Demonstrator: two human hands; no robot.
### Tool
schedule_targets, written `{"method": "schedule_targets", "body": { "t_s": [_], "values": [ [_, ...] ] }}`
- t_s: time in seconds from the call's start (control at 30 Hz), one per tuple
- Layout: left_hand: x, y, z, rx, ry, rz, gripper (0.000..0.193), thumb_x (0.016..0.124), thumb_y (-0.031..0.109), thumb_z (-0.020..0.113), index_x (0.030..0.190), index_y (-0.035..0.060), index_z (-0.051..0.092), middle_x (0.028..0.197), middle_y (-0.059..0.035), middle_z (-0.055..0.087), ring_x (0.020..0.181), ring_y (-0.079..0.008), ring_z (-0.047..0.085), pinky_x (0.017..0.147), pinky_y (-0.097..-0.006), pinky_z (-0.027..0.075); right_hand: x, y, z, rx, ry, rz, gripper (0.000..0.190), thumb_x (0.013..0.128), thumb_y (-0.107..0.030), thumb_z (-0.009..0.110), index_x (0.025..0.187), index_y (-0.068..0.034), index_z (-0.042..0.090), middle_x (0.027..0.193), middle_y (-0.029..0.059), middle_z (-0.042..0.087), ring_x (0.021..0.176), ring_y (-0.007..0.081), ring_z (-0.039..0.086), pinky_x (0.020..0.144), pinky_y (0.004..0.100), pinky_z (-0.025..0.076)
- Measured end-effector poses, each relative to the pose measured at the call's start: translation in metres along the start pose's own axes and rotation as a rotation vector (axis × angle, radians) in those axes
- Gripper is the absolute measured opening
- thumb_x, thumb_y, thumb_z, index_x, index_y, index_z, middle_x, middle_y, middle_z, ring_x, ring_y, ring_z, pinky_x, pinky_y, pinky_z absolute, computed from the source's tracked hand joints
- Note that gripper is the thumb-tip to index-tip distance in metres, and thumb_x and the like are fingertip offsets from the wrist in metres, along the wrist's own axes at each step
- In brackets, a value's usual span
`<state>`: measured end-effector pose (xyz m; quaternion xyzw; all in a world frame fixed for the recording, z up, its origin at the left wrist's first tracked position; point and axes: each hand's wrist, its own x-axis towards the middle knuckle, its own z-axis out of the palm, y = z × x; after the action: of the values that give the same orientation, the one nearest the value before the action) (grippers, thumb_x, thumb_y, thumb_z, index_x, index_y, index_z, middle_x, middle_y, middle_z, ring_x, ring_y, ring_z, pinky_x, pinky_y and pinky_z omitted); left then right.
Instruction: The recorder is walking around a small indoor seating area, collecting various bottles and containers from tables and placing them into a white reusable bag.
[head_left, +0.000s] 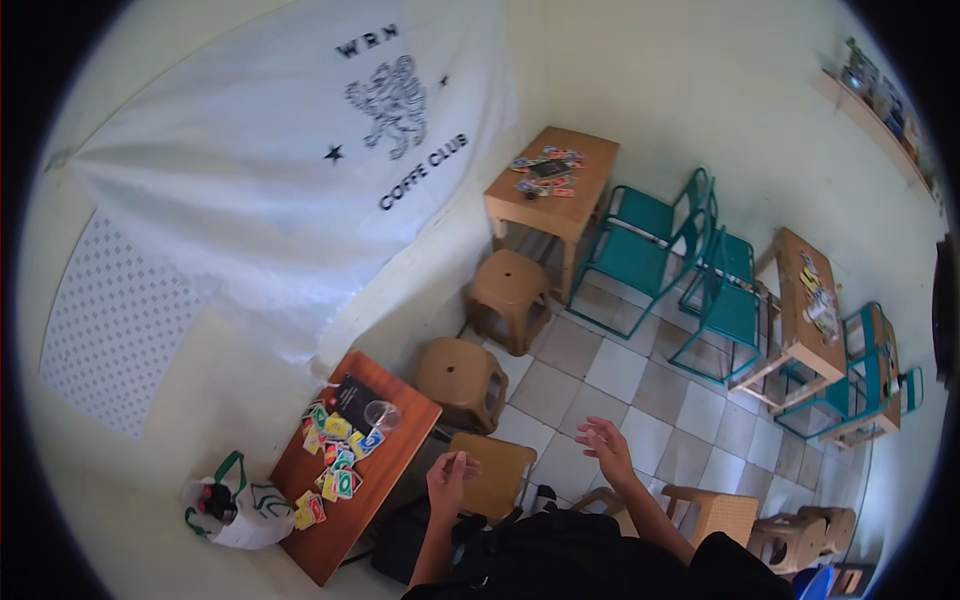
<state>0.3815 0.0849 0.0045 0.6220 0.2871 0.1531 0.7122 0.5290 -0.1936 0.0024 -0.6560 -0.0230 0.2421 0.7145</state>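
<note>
My left hand (450, 484) is raised with loosely curled fingers and nothing visible in it. It appears in front of a tan seat (491, 472) and right of a reddish-brown wooden table (386, 480). On that table lie scattered Uno cards (341, 457), a black card or board (352, 401) bearing writing, and a clear plastic cup (382, 415). My right hand (606, 452) hangs in the air over the checkered tile floor (577, 405). Its fingers are spread and hold nothing. Neither hand touches the table or the cards.
Brown plastic stools (461, 371) stand beside the near table. A white bag (251, 517) with green handles sits at its left end. Farther off, teal metal chairs (634, 259) flank a wooden table (592, 154) with more cards and another table (795, 300). A printed banner (262, 172) covers the wall.
</note>
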Motion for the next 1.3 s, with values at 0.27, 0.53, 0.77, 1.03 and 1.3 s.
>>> {"method": "schedule_targets", "body": {
  "t_s": [0.27,0.53,0.77,1.03,1.3],
  "values": [
    [0.024,-0.002,0.077,0.044,-0.195,0.026,0.024,0.103,0.022,0.055,0.103,-0.0007,0.063,0.087,-0.0107,0.071,0.073,-0.0164,0.069,0.068,-0.0270,0.056,-0.023,-0.004,-0.071,0.032,0.206,-0.028,0.035,0.103,-0.027,0.053,0.131,-0.007,0.052,0.121,0.0091,0.066,0.106,0.0214,0.066,0.086,0.0326,0.050],
    [0.042,0.006,0.116,0.070,-0.313,0.011,0.022,0.101,0.022,0.056,0.104,0.0014,0.064,0.090,-0.0083,0.071,0.076,-0.0150,0.069,0.069,-0.0266,0.053,-0.039,-0.008,-0.104,0.089,0.362,-0.075,0.033,0.103,-0.027,0.052,0.129,-0.006,0.055,0.120,0.0089,0.066,0.106,0.0201,0.067,0.085,0.0314,0.050],
    [0.058,0.008,0.156,0.134,-0.447,-0.010,0.022,0.102,0.023,0.056,0.104,0.0018,0.063,0.091,-0.0081,0.072,0.077,-0.0148,0.069,0.069,-0.0264,0.053,-0.060,0.001,-0.132,0.102,0.502,-0.065,0.033,0.102,-0.027,0.053,0.128,-0.005,0.056,0.119,0.0089,0.067,0.104,0.0196,0.067,0.083,0.0300,0.050],
    [0.073,0.011,0.177,-0.010,-0.481,-0.020,0.023,0.102,0.021,0.055,0.106,0.0000,0.061,0.093,-0.0104,0.070,0.077,-0.0176,0.070,0.068,-0.0265,0.054,-0.053,-0.007,-0.138,0.066,0.508,-0.044,0.031,0.103,-0.027,0.051,0.126,-0.008,0.057,0.119,0.0083,0.067,0.106,0.0208,0.067,0.085,0.0323,0.051],
    [0.109,-0.004,0.178,-0.003,-0.393,-0.031,0.023,0.102,0.022,0.055,0.106,0.0001,0.061,0.092,-0.0107,0.071,0.077,-0.0185,0.070,0.068,-0.0273,0.055,0.002,-0.025,-0.145,0.047,0.455,-0.059,0.032,0.103,-0.027,0.050,0.126,-0.006,0.057,0.120,0.0095,0.067,0.108,0.0215,0.067,0.086,0.0329,0.051]
  ]
}}
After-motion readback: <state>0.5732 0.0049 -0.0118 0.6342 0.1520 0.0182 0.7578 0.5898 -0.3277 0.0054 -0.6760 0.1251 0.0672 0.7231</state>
